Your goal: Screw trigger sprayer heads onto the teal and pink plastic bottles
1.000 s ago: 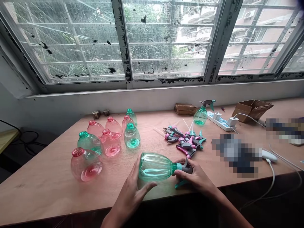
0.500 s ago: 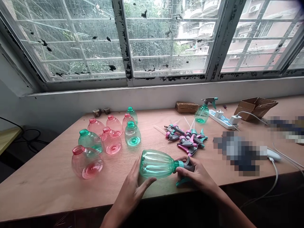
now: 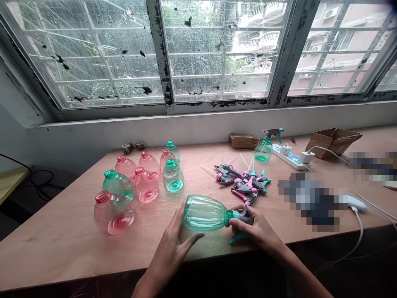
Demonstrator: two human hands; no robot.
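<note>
A clear green spray bottle (image 3: 205,213) lies sideways in the air over the table's front edge, its base to the left. My left hand (image 3: 176,238) cups that base, with the fingers partly hidden behind it and the thumb stretched out below. My right hand (image 3: 252,227) is closed around the grey and teal trigger sprayer head (image 3: 245,217) at the bottle's neck. The teal trigger (image 3: 238,237) points down under my fingers. Behind the bottle lies a pile of loose trigger sprayers (image 3: 246,182) in grey, pink and teal.
Several open pink bottles (image 3: 146,188) and green bottles (image 3: 173,178) stand at the left. A complete spray bottle (image 3: 263,150) stands at the back, near a power strip (image 3: 290,156), a cardboard piece (image 3: 243,141) and an open carton (image 3: 333,141). White cables (image 3: 359,231) hang over the right edge.
Almost nothing differs. Both hands keep the same hold on the spray bottle, and the view has shifted very slightly.
</note>
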